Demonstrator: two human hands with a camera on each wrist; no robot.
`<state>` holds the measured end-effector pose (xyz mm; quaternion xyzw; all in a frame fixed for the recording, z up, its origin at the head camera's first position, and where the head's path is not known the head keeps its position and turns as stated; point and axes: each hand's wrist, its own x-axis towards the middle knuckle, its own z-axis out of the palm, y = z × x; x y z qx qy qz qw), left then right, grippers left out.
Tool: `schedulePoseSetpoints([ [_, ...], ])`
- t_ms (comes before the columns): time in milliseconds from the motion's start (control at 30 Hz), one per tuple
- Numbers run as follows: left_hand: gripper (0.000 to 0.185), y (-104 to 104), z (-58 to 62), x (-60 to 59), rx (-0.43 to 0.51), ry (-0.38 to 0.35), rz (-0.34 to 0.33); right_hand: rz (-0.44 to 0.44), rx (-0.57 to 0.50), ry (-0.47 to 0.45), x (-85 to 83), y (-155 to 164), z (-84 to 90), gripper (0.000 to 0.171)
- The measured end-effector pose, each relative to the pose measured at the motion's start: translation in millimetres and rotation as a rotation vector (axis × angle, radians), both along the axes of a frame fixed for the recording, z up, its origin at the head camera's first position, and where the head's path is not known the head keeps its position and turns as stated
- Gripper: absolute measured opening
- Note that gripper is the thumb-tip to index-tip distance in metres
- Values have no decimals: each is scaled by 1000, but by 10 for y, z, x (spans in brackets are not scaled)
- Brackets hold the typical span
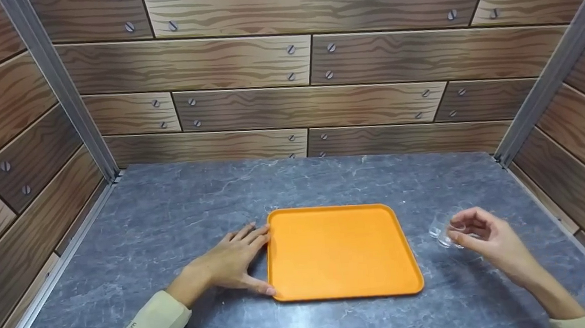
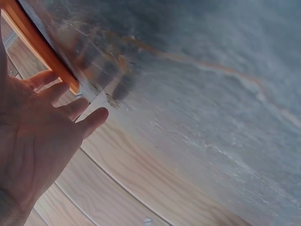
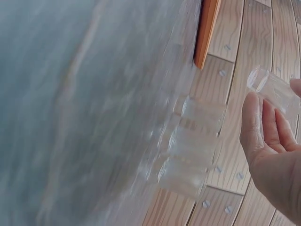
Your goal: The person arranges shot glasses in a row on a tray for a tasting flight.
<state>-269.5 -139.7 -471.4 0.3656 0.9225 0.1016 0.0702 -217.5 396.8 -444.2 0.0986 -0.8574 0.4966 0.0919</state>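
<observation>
An orange tray lies flat on the table. My left hand rests at its left edge, thumb by the near corner and spread fingers farther up the rim. To the right of the tray, my right hand pinches a small clear cup between thumb and fingers. The right wrist view shows it raised off the table. Beside it, three similar clear cups stand in a row on the table. In the head view these cups overlap and are partly hidden by the right hand.
The grey marbled table is bounded by wood-patterned panels at the back and both sides. Metal corner posts rise at the back left and back right.
</observation>
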Motion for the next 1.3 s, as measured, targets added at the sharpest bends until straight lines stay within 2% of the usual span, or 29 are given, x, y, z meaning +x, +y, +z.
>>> schedulePoseSetpoints([
  [233,121,9,7,10,-15,0,-2,36,-31,24,-38,-242,14,30],
  [600,118,17,4,0,-19,0,-4,145,-81,18,-154,-629,-1,28],
  [900,120,39,-1,2,-26,3,8,180,-109,-49,-191,-948,-68,30],
  [1300,120,26,-9,-4,-22,-17,11,195,-199,-60,-290,-1364,-110,32],
])
